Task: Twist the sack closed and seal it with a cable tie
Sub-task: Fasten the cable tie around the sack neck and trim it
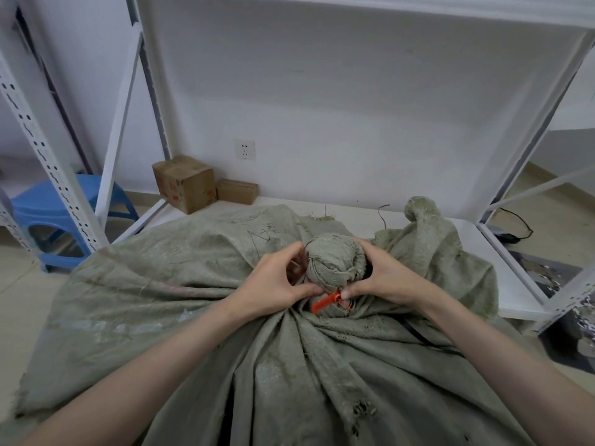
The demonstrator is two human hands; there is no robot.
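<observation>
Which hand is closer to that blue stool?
Left. The left hand grips the sack neck on the side toward the stool, which stands off to its left; the right hand grips the neck's other side, farther away.

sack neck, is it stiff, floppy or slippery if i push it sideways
Probably floppy: the sack neck is creased woven cloth, so it should bend over. Likely not slippery: the weave looks coarse and frayed. The orange cable tie at its base may keep it bunched.

White shelving (51, 175), blue stool (48, 201)
</observation>
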